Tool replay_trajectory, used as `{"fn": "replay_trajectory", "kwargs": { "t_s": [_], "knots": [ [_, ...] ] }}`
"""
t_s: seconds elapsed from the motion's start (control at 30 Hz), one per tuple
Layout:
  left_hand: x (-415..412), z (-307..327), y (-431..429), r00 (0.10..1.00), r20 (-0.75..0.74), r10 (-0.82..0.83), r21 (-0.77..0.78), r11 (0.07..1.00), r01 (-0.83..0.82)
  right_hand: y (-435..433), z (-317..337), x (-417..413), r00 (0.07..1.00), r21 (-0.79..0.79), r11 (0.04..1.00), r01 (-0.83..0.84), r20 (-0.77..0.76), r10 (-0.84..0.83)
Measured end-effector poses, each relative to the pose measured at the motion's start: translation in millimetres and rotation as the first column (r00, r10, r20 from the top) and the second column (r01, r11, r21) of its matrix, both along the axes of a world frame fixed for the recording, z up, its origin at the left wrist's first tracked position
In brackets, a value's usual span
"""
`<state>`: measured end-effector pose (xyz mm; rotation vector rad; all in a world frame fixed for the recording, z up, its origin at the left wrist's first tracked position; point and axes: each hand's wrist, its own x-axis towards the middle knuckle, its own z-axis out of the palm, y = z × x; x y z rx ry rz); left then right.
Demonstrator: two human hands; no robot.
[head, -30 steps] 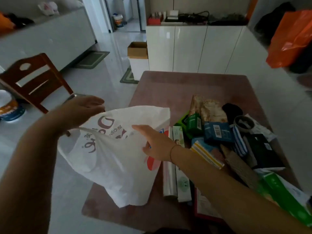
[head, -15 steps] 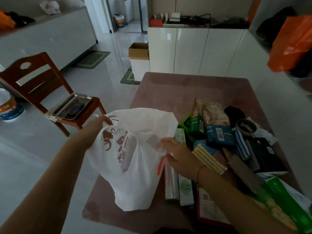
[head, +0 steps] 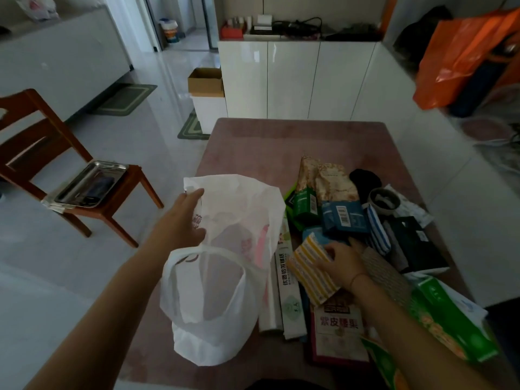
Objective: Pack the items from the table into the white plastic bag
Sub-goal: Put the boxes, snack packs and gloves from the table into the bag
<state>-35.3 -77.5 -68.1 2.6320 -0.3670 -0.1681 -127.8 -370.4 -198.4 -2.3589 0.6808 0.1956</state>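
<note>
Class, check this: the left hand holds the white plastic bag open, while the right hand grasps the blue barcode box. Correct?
Not quite. In the head view the right hand grasps the yellow striped pack, not the blue barcode box. The left hand does hold the white plastic bag.

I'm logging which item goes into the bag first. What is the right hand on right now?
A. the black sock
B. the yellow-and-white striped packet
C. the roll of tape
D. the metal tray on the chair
B: the right hand has its fingers on the yellow-and-white striped packet, while the left hand holds the white plastic bag open beside it.
</note>
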Motion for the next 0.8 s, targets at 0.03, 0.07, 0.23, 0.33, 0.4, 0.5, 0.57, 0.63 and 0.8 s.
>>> {"fn": "replay_trajectory", "kwargs": {
  "t_s": [0.03,0.07,0.23,0.33,0.4,0.5,0.57,0.63,0.8],
  "knots": [
    [0,-2,-1,1.000,0.004,-0.007,0.006,1.000,0.007,-4,4,-2,0.998,0.066,0.997,0.026,0.055,-0.030],
    [0,-4,-2,1.000,0.010,-0.011,0.016,1.000,0.011,-8,9,-4,0.993,0.145,0.988,0.054,0.095,-0.068],
    [3,-11,-5,1.000,0.022,-0.013,0.050,0.999,0.012,-50,39,-9,0.931,0.475,0.835,0.279,0.078,-0.355],
    [4,-13,-8,1.000,0.010,-0.016,0.049,0.999,0.015,-89,48,-24,0.910,0.512,0.770,0.380,-0.058,-0.410],
    [4,-13,-10,1.000,0.005,-0.025,0.048,0.999,0.025,-103,40,-38,0.919,0.419,0.818,0.394,-0.193,-0.344],
    [2,-13,-14,1.000,-0.008,-0.027,0.029,0.999,0.027,-103,20,-56,0.905,0.281,0.895,0.346,-0.354,-0.238],
    [1,-13,-17,0.999,-0.013,-0.032,0.019,0.999,0.032,-99,8,-63,0.912,0.306,0.902,0.305,-0.366,-0.184],
    [0,-13,-19,0.999,-0.013,-0.044,0.021,0.999,0.044,-95,4,-67,0.924,0.313,0.908,0.278,-0.345,-0.164],
    [-1,-8,-20,0.999,-0.010,-0.050,0.012,0.999,0.050,-87,24,-64,0.965,0.224,0.949,0.222,-0.192,-0.181]
  ]
}}
